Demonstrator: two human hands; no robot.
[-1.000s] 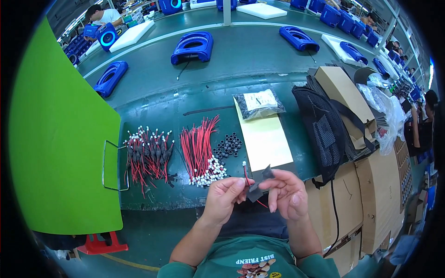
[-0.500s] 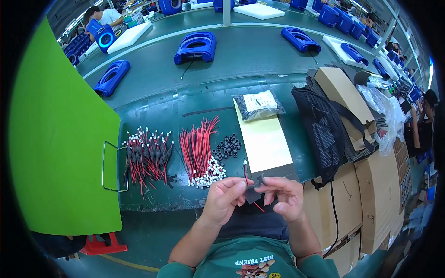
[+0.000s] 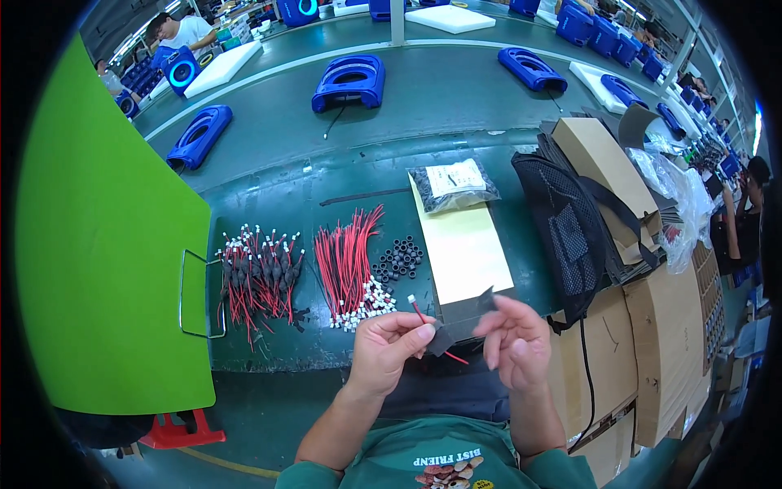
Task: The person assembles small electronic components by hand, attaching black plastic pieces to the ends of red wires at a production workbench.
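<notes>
My left hand (image 3: 388, 350) pinches a red and black cable (image 3: 421, 314) with a white connector at its upper end. A small black square patch (image 3: 440, 341) lies against the cable beside my fingertips, and the red wire's other end pokes out below it. My right hand (image 3: 519, 344) is raised to the right, its fingers apart and slightly blurred. A thin dark scrap (image 3: 486, 298) touches or hangs by its index fingertip; how it is attached, I cannot tell. Ahead of my left hand lie a bundle of red cables (image 3: 349, 257) and several black rings (image 3: 399, 257).
Taped cables (image 3: 261, 273) form a pile at left, beside a green panel (image 3: 114, 244). A bag of black parts (image 3: 454, 186) rests on a yellow sheet (image 3: 472, 261). A black mesh bag (image 3: 562, 228) and cardboard boxes (image 3: 590, 359) stand right. Blue housings (image 3: 350, 83) sit beyond.
My right hand has moved right, away from my left hand, and its fingers have spread; the dark scrap went with it. The cable in my left hand now tilts to the left.
</notes>
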